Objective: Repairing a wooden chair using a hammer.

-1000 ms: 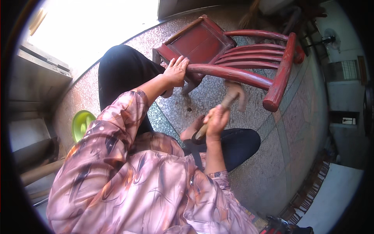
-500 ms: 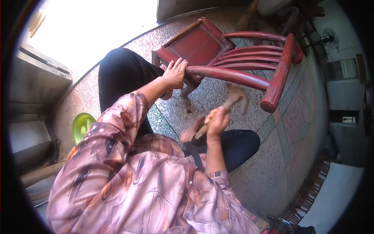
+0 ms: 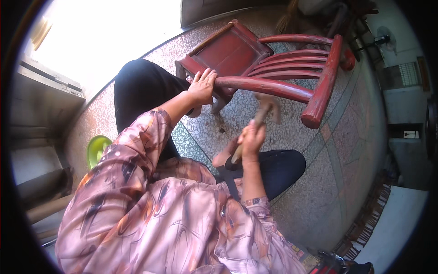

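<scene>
A red wooden chair (image 3: 232, 43) lies tipped over on the floor in front of me, its slatted back pointing right. My left hand (image 3: 201, 86) lies flat on the chair where the near back post meets the seat, fingers stretched out. My right hand (image 3: 252, 140) is wrapped round the wooden handle of a hammer (image 3: 263, 115), to the right of my left hand. The hammer's head is smeared by motion just below the near back post; whether it touches the wood I cannot tell.
My bent legs and a bare foot (image 3: 223, 155) are close below the hammer. A green bowl (image 3: 95, 148) stands on the floor at my left. A broom (image 3: 287, 18) is behind the chair, and a fan (image 3: 384, 39) stands at the far right. The floor is speckled stone.
The hammer has swung up and left, its handle now steeper and its head nearer the back post. My left hand stays on the chair. The whole view has shifted slightly.
</scene>
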The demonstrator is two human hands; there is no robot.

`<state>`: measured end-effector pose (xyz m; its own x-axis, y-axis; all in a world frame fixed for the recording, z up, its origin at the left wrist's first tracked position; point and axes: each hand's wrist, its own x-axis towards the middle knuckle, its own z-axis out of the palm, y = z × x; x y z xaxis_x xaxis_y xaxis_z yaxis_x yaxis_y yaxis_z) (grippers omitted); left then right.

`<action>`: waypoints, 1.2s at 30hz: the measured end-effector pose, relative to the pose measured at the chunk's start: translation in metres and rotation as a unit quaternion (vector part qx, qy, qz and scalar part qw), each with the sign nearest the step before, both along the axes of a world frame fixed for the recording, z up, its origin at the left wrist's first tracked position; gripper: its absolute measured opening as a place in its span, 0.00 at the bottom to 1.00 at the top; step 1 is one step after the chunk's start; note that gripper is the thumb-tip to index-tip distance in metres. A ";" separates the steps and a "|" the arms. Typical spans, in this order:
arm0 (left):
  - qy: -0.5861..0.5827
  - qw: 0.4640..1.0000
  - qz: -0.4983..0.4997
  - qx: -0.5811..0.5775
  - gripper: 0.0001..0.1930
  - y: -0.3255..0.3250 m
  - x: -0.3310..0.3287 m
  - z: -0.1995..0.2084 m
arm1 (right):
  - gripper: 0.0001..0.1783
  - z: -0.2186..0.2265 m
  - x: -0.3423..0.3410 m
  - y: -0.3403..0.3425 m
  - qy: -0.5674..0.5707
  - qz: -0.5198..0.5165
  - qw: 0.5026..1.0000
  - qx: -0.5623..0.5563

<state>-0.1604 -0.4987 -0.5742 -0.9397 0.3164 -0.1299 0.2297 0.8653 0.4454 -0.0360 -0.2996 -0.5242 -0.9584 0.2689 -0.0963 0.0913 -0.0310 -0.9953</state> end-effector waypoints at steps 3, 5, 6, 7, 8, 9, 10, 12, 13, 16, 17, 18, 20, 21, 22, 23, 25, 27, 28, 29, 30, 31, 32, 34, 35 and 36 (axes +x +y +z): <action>0.010 1.000 0.010 -0.003 0.41 -0.003 0.001 -0.004 | 0.16 0.042 0.004 0.013 0.147 -0.038 0.988 -0.026; 0.011 1.000 0.006 0.000 0.41 -0.002 0.000 -0.002 | 0.17 0.055 -0.001 0.012 0.248 -0.080 0.964 -0.053; 0.009 1.000 0.005 0.003 0.40 -0.001 0.001 -0.001 | 0.18 0.046 -0.004 0.004 0.243 -0.087 0.961 -0.102; 0.010 1.000 0.002 0.006 0.40 0.000 0.000 0.001 | 0.18 0.028 -0.007 -0.005 0.241 -0.095 0.954 -0.151; 0.013 1.000 -0.005 0.007 0.40 0.003 -0.001 0.003 | 0.18 -0.022 -0.011 0.001 0.127 0.001 0.992 0.006; 0.025 1.000 -0.006 -0.010 0.43 0.002 0.000 0.002 | 0.18 -0.065 -0.014 0.006 0.005 0.100 0.982 0.160; 0.034 0.999 0.001 -0.027 0.47 -0.002 -0.002 -0.005 | 0.16 -0.056 -0.014 -0.009 -0.067 0.105 0.981 0.151; 0.044 0.999 -0.001 -0.026 0.47 -0.002 -0.009 -0.007 | 0.14 -0.026 -0.019 -0.024 -0.129 0.102 0.976 0.144; 0.041 0.999 -0.004 -0.025 0.47 -0.001 -0.001 -0.010 | 0.13 -0.020 -0.009 -0.021 -0.083 0.069 0.991 0.074; 0.004 1.000 0.006 0.003 0.41 -0.001 0.001 0.003 | 0.10 0.017 0.000 -0.009 0.050 -0.023 0.998 -0.033; 0.001 1.000 0.010 -0.006 0.42 -0.003 0.002 0.002 | 0.12 0.026 0.004 -0.001 0.104 -0.030 0.993 -0.043; 0.000 1.000 0.010 -0.007 0.42 -0.005 0.003 0.002 | 0.16 0.035 0.007 0.006 0.140 -0.048 0.989 -0.025; 0.005 1.000 0.008 -0.006 0.42 -0.002 0.002 0.001 | 0.19 0.052 0.008 0.010 0.230 -0.093 0.967 -0.053; 0.012 1.000 0.009 -0.006 0.41 -0.002 0.001 0.001 | 0.20 0.055 0.006 0.007 0.261 -0.113 0.955 -0.083; 0.017 1.000 0.006 -0.011 0.41 -0.001 0.000 0.000 | 0.19 0.048 0.006 0.003 0.215 -0.103 0.964 -0.120; 0.018 1.000 0.003 -0.013 0.41 -0.001 -0.001 -0.002 | 0.19 0.034 0.002 -0.003 0.170 -0.093 0.968 -0.158; 0.033 0.999 0.004 -0.024 0.45 0.001 -0.002 -0.006 | 0.18 -0.004 -0.019 -0.009 -0.106 -0.003 0.993 -0.058; 0.026 0.999 -0.002 -0.020 0.45 0.000 0.001 -0.008 | 0.17 -0.015 -0.024 -0.013 -0.221 0.084 0.966 -0.103; 0.023 1.000 -0.002 -0.017 0.45 -0.001 -0.002 -0.007 | 0.17 -0.016 -0.023 -0.011 -0.217 0.085 0.966 -0.112; 0.007 1.000 0.007 -0.001 0.41 0.000 -0.001 -0.005 | 0.18 -0.015 -0.017 -0.009 -0.218 0.083 0.965 -0.121; 0.006 1.000 0.006 -0.005 0.40 0.001 0.000 -0.002 | 0.18 -0.013 -0.011 -0.007 -0.194 0.047 0.971 -0.134; 0.003 1.000 0.010 -0.010 0.40 0.000 0.002 -0.002 | 0.18 -0.013 -0.009 -0.001 -0.157 0.017 0.968 -0.196; 0.000 1.000 0.014 -0.010 0.40 -0.002 0.003 -0.002 | 0.19 -0.007 -0.008 0.006 -0.122 -0.015 0.959 -0.256; 0.022 1.000 0.016 -0.015 0.40 -0.002 0.003 -0.003 | 0.22 0.009 -0.011 0.032 -0.014 -0.042 0.959 -0.279; 0.021 1.000 0.015 -0.014 0.40 -0.003 0.002 -0.003 | 0.23 0.034 -0.018 0.033 -0.004 -0.122 0.952 -0.282; 0.018 1.000 0.019 -0.010 0.40 -0.004 0.002 -0.003 | 0.23 0.033 -0.025 0.043 0.016 -0.142 0.945 -0.294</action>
